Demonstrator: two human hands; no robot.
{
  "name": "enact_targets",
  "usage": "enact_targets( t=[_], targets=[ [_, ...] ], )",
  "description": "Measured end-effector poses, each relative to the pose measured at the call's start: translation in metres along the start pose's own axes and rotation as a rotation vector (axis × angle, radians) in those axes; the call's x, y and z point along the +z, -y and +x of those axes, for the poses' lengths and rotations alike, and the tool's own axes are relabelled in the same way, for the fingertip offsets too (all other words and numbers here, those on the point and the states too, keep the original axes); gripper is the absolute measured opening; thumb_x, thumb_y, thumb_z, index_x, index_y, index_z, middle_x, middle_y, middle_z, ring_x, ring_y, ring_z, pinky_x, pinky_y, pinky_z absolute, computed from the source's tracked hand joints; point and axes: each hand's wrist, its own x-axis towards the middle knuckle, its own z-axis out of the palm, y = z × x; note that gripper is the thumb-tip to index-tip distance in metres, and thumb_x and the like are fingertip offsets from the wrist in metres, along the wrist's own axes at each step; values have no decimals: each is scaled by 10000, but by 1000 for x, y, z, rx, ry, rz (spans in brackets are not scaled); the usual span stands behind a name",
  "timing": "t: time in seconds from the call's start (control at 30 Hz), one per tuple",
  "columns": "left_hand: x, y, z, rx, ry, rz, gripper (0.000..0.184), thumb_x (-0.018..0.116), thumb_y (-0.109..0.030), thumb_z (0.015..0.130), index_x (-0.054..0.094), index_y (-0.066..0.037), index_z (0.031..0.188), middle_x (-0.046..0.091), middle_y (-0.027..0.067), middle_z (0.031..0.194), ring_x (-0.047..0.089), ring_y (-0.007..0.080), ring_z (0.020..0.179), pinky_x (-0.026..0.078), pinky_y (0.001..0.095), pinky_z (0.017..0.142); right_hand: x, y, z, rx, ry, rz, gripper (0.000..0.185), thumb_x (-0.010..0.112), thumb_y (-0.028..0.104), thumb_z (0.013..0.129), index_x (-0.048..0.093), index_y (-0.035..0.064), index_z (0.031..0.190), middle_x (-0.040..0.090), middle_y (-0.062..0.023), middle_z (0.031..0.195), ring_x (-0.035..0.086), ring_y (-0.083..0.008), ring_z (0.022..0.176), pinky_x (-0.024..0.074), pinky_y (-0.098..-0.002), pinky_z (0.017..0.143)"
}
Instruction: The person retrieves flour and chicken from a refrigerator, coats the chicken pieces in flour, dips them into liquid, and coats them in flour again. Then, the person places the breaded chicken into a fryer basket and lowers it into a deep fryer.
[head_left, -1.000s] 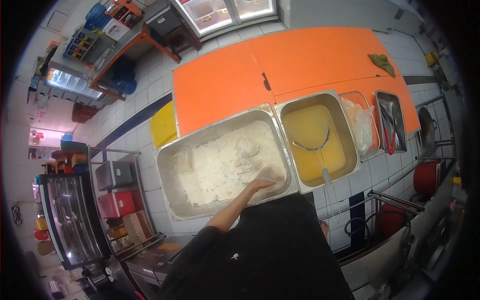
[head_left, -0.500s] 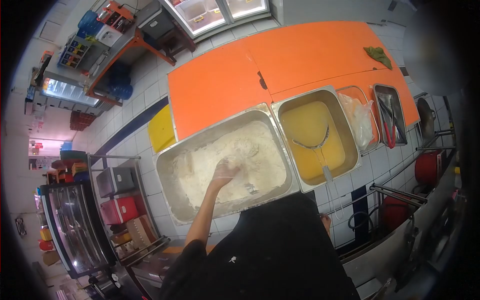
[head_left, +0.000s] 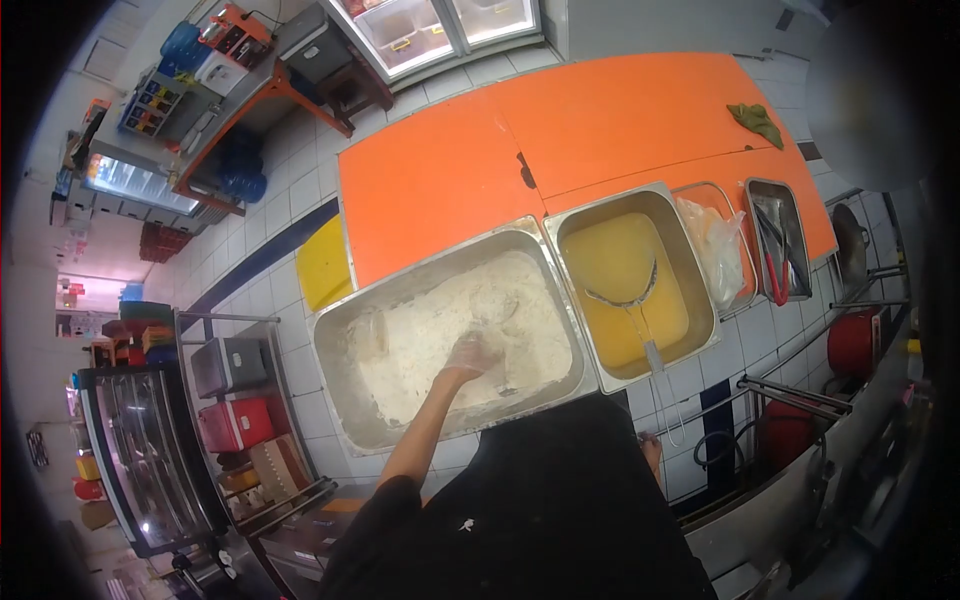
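My left hand point(head_left: 470, 358), dusted white, reaches down into the pale flour point(head_left: 425, 330) in a large steel pan point(head_left: 352, 436). Its fingers look stretched out, with the tips partly lost in the powder. Just beyond them lies a flour-covered lump point(head_left: 498, 305); another coated piece point(head_left: 370, 335) sits toward the pan's left end. Low at my right side, my right hand point(head_left: 651, 451) shows only in part beside the black clothing, and its fingers are mostly hidden. A steel container point(head_left: 706, 335) of yellow liquid point(head_left: 610, 240) adjoins the pan, with a wire-handled strainer point(head_left: 637, 300) resting in it.
An orange tabletop point(head_left: 430, 180) stretches behind the pans, with a green cloth point(head_left: 756, 124) on it. Right of the liquid are a plastic bag point(head_left: 712, 240) in a tray and a narrow steel tray point(head_left: 795, 225) with red-handled tongs point(head_left: 775, 275). A metal rack point(head_left: 795, 395) stands at lower right.
My left hand has moved slightly right and down within the flour. The view has shifted a little; the strainer and containers keep their places.
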Motion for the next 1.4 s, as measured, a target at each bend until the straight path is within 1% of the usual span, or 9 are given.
enact_targets(
  t=[0.27,0.47,0.53,0.67,0.87,1.13,1.27,1.33,1.4],
  targets=[
    [-63,-27,-12,-31,51,-287,429,661,-403,813,688,-22,1008,653,231,1064,609,367,1034,481,437,893,-2,9,-13,19,-26,81,292,514,284,914,602,65,1087,633,-66,752,621,-153,603,454,-261,486],
    [-56,-7,31,240,-311,125,345,673,-366,815,704,-45,938,684,183,1000,645,325,916,510,415,788,-7,17,-21,2,-59,24,301,534,304,915,615,38,1031,628,-66,754,624,-162,605,493,-285,486],
    [-53,20,58,-71,39,-90,321,665,-354,818,711,-51,915,683,175,1013,642,305,928,505,415,796,-11,10,-15,13,-53,52,308,549,316,915,610,45,1049,629,-70,766,617,-158,593,506,-293,485],
    [-27,21,76,498,-20,44,468,621,-492,821,709,-44,919,692,177,983,647,306,937,501,423,810,-13,15,-23,81,-115,60,315,561,324,910,597,57,1073,627,-73,808,620,-170,642,526,-316,544],
    [-45,-36,32,180,283,468,633,569,-641,797,694,-64,1024,678,177,1068,605,310,1078,437,409,941,-17,92,-21,84,-216,849,294,561,342,922,579,83,1059,645,-101,925,635,-225,743,541,-381,680],
    [-31,-28,-3,132,13,244,620,632,-626,761,699,-59,1003,674,180,1064,620,337,1031,481,431,893,22,279,-157,28,680,303,644,351,605,973,526,24,1189,670,-177,896,623,-224,626,514,-324,587],
    [-18,-21,-14,198,-171,180,553,683,-558,762,697,-57,996,683,165,1025,636,342,977,504,435,832,48,286,-148,132,658,466,613,336,600,981,520,26,1091,635,-126,720,567,-186,463,453,-263,411],
    [-15,-21,-14,78,-114,170,568,684,-564,758,694,-48,995,681,177,1011,637,345,966,506,435,831,54,259,-107,268,1046,648,592,306,577,999,504,27,1089,538,-44,569,488,-156,388,388,-263,368],
    [-22,-30,-11,-13,-62,178,584,686,-570,753,691,-38,994,678,190,998,638,348,955,508,436,831,57,262,-127,161,849,425,585,300,572,1002,522,32,1036,515,-36,544,488,-169,390,373,-284,359]
  ],
)
